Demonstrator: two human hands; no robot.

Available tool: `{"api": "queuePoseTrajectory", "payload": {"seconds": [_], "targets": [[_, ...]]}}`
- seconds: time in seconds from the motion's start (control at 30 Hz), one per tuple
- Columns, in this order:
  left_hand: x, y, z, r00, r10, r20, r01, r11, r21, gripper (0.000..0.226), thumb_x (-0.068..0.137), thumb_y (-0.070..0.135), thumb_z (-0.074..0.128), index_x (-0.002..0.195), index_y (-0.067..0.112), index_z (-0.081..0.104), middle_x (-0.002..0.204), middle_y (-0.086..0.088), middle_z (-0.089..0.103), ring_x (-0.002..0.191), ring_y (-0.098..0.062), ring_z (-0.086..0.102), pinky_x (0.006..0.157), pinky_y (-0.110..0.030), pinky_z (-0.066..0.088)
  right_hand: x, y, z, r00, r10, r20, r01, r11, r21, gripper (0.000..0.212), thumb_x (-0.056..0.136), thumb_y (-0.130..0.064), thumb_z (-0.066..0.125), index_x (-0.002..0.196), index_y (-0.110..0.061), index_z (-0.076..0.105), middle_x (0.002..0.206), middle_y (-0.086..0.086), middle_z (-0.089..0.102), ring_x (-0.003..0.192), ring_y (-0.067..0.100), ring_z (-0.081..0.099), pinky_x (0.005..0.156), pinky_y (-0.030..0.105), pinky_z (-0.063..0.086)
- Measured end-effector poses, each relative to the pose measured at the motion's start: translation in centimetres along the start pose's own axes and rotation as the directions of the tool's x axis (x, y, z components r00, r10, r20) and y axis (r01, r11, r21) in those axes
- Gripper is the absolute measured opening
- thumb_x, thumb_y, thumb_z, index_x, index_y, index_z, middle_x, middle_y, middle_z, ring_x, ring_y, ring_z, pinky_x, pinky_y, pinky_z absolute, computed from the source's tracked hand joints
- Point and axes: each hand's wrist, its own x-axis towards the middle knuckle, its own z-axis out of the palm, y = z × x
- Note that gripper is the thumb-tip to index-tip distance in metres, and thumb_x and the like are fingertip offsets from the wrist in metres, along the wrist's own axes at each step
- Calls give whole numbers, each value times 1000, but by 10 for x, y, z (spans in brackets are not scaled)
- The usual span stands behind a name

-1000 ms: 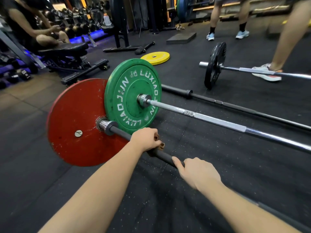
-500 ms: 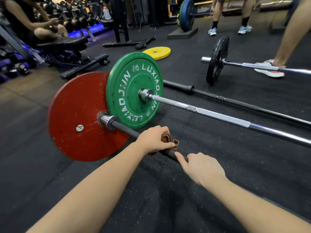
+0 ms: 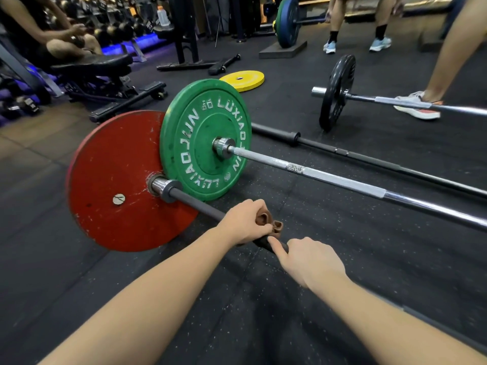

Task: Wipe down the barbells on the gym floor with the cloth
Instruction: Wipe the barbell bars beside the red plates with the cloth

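On dark bar (image 3: 200, 204), left hand (image 3: 243, 222) gripping cloth (image 3: 264, 221)

Barbells (image 3: 342, 181), yellow plate (image 3: 242, 80) on floor (image 3: 395, 259)

Black rubber flooring (image 3: 342, 272) flecked with pale specks fills most of the frame and meets a brown tiled strip (image 3: 23, 146) at the left edge. In the upper left, a black padded bench (image 3: 105, 63) stands before a dumbbell rack (image 3: 116, 29) with a blue glow (image 3: 123, 48) beneath it.
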Motion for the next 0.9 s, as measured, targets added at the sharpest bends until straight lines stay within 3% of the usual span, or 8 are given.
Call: {"api": "queuePoseTrajectory", "payload": {"seconds": [0.1, 0.23, 0.33, 0.47, 0.63, 0.77, 0.9], "targets": [[-2, 6, 8, 998, 55, 16, -54, 997, -63, 29, 85, 57, 70, 94, 33, 57, 98, 7, 62, 95, -16, 59, 84, -38, 49, 1, 2, 0, 1000, -11, 23, 11, 1000, -3, 68, 102, -67, 13, 90, -21, 62, 79, -1, 58, 76, 27, 59, 73, 38, 47], [-5, -8, -2, 995, 95, 40, -86, 979, -186, 24, 85, 54, 73, 91, 34, 61, 92, 13, 70, 90, -8, 64, 87, -40, 54, -3, 8, 1, 997, -70, 37, 69, 997, 22, 69, 95, -79, 15, 109, -24, 54, 103, 3, 67, 93, 28, 66, 80, 41, 51], [-2, -24, -13, 997, 70, 30, -66, 990, -122, 24, 86, 52, 73, 92, 31, 62, 91, 11, 71, 88, -9, 66, 87, -41, 55, -11, 19, -1, 989, -125, 79, 127, 992, -23, 61, 93, -81, 23, 107, -26, 44, 93, -3, 61, 88, 25, 64, 77, 40, 52], [2, -51, -27, 1000, -6, -24, 6, 1000, -27, 23, 86, 48, 75, 92, 29, 62, 93, 8, 69, 89, -15, 65, 87, -42, 55, -28, 54, -1, 988, -31, 148, 44, 996, -84, 70, 87, -88, 16, 100, -25, 45, 79, -7, 50, 78, 23, 56, 73, 38, 49], [1, -28, -14, 999, -14, -39, 19, 992, 125, 28, 89, 49, 70, 96, 25, 58, 93, 1, 57, 92, -23, 60, 85, -39, 50, -36, 57, 6, 996, -70, 49, 76, 987, -144, 70, 91, -84, 14, 96, -23, 48, 76, -6, 48, 80, 25, 59, 69, 37, 43], [-7, 9, 13, 996, 82, -24, -80, 994, 77, 31, 87, 54, 68, 94, 28, 53, 89, 3, 48, 92, -26, 56, 86, -38, 47, -36, 60, 7, 993, -113, 15, 114, 978, -173, 71, 94, -81, 16, 102, -21, 52, 91, -1, 65, 86, 25, 68, 65, 37, 42], [-12, 49, 36, 990, 133, 47, -135, 990, 39, 33, 87, 59, 64, 91, 32, 46, 91, 2, 52, 95, -25, 55, 85, -41, 47, -40, 60, 5, 984, -174, -47, 160, 963, -218, 67, 98, -75, 20, 111, -18, 52, 99, 2, 70, 88, 24, 70, 63, 36, 38]]}}
